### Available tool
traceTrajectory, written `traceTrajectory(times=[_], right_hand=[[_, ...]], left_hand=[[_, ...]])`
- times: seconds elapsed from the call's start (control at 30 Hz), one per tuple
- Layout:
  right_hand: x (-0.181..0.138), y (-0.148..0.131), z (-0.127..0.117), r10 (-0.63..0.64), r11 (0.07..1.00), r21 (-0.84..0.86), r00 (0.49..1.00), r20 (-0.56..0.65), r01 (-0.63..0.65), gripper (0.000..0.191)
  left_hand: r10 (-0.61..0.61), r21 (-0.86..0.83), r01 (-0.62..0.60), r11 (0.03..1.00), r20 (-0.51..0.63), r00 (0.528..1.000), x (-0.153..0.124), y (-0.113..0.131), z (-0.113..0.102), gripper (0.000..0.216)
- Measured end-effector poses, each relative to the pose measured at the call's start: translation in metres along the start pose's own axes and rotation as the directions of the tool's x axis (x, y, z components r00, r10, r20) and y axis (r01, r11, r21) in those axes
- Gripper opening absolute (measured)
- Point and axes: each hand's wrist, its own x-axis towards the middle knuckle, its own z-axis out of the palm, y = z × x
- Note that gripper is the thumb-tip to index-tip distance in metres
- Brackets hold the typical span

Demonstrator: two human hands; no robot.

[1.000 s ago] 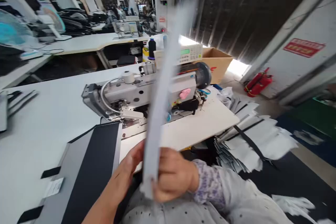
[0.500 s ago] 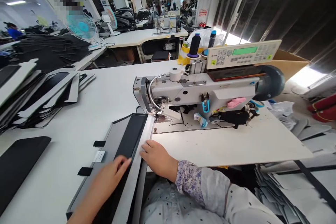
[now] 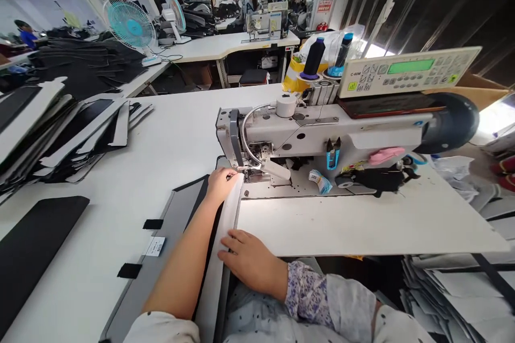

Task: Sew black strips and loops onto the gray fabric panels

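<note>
A long grey and black fabric panel (image 3: pixel 177 220) lies on the white table, running up to the needle of the sewing machine (image 3: pixel 322 134). A light grey strip (image 3: pixel 225 225) lies along the panel's right edge. My left hand (image 3: pixel 220 182) reaches to the strip's far end beside the presser foot, fingers curled on it. My right hand (image 3: pixel 249 257) rests flat on the strip near the table's front edge, fingers spread.
Stacks of black and grey cut panels (image 3: pixel 60 128) lie at the left, and a black piece (image 3: pixel 32 241) at the near left. Thread cones (image 3: pixel 314 59) and a control panel (image 3: pixel 406 69) stand behind the machine. Fans (image 3: pixel 129 24) and other workstations are farther back. Cut pieces (image 3: pixel 454 289) are piled at the lower right.
The strip, held upright in both hands a second ago, now lies on the panel. My left hand has moved forward to the needle; my right hand stays pressed near the front edge.
</note>
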Motion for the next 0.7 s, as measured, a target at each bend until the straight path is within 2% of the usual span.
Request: traceTrajectory(times=[0.07, 0.13, 0.23, 0.33, 0.43, 0.57, 0.7], right_hand=[[-0.002, -0.003, 0.000, -0.001, 1.000, 0.004, 1.000, -0.005, 0.001, 0.017], [-0.004, -0.005, -0.002, 0.051, 0.999, 0.004, 0.999, 0.015, -0.051, 0.012], [-0.008, -0.007, -0.006, 0.122, 0.993, -0.007, 0.992, 0.040, -0.121, 0.019], [-0.016, -0.007, -0.005, 0.050, 0.998, -0.045, 0.999, -0.015, -0.051, 0.016], [-0.021, -0.006, 0.000, -0.013, 0.996, -0.088, 0.999, -0.035, 0.010, 0.022], [-0.019, -0.001, 0.005, -0.009, 0.999, -0.048, 1.000, 0.002, 0.009, 0.015], [-0.018, 0.003, -0.001, 0.013, 1.000, -0.018, 1.000, 0.008, -0.013, 0.014]], left_hand=[[-0.024, -0.048, 0.024, 0.999, -0.012, 1.000, -0.007, -0.001, -0.001, 0.017], [-0.044, -0.059, 0.043, 0.997, -0.018, 0.999, -0.009, -0.001, 0.000, 0.016], [-0.054, -0.071, 0.053, 0.996, -0.018, 0.998, -0.007, 0.001, 0.002, 0.016], [-0.053, -0.072, 0.051, 0.996, -0.020, 0.998, -0.007, 0.004, 0.003, 0.016], [-0.041, -0.064, 0.039, 0.997, -0.036, 0.999, -0.009, 0.007, 0.002, 0.016], [-0.054, -0.039, 0.052, 0.998, -0.045, 0.998, -0.012, 0.011, 0.002, 0.015], [-0.093, -0.010, 0.093, 0.996, -0.058, 0.994, -0.011, 0.018, 0.004, 0.016]])
